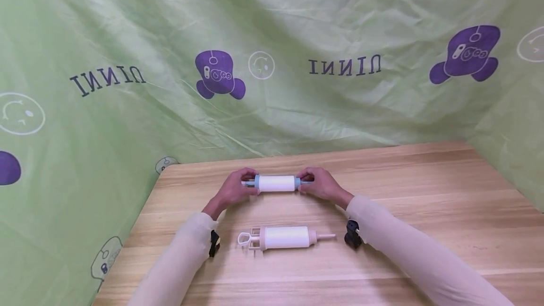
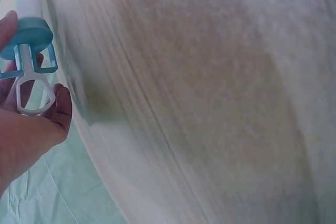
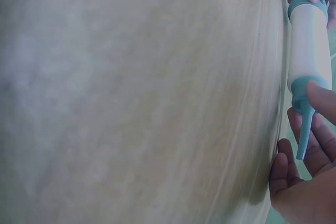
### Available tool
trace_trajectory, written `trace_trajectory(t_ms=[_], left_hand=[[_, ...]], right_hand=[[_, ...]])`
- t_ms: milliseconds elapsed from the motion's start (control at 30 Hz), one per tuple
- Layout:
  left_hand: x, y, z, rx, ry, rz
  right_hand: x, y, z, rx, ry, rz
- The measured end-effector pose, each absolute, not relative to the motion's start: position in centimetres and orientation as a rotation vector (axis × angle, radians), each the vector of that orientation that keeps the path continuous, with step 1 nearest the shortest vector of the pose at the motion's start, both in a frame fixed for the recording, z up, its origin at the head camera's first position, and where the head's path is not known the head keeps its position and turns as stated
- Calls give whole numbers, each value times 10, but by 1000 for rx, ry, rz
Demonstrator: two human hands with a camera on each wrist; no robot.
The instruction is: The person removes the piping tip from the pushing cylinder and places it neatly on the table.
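A white syringe-like tube with blue ends [image 1: 276,183] lies crosswise near the far side of the table, between both hands. My left hand [image 1: 239,186] grips its handle end, thumb and fingers on either side of the blue collar [image 2: 32,34]; a white pull loop [image 2: 35,96] sticks out there. At the other end my right hand [image 1: 319,183] pinches the blue cap with thumb and fingers, and a thin blue nozzle [image 3: 304,135] points out over the palm. Nearer the person lies a second such tube with pink ends [image 1: 287,237], its loop to the left and nozzle to the right, untouched.
The wooden table [image 1: 272,277] has its far edge against a green printed curtain [image 1: 289,117], which also hangs along the left and right. Black wrist cameras [image 1: 352,234] sit at both sleeve cuffs, on either side of the pink-ended tube.
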State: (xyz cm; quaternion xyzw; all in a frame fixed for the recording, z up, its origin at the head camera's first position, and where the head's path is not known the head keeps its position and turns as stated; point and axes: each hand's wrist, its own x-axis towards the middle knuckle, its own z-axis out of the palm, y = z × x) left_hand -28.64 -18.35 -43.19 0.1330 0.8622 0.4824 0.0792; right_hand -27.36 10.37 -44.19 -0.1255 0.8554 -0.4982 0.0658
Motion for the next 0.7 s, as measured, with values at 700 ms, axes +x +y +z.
trace_trajectory(t_ms=[700], left_hand=[[-265, -177, -409, 542, 2589, 1533]], right_hand=[[-255, 121, -439, -474, 2457, -1724]])
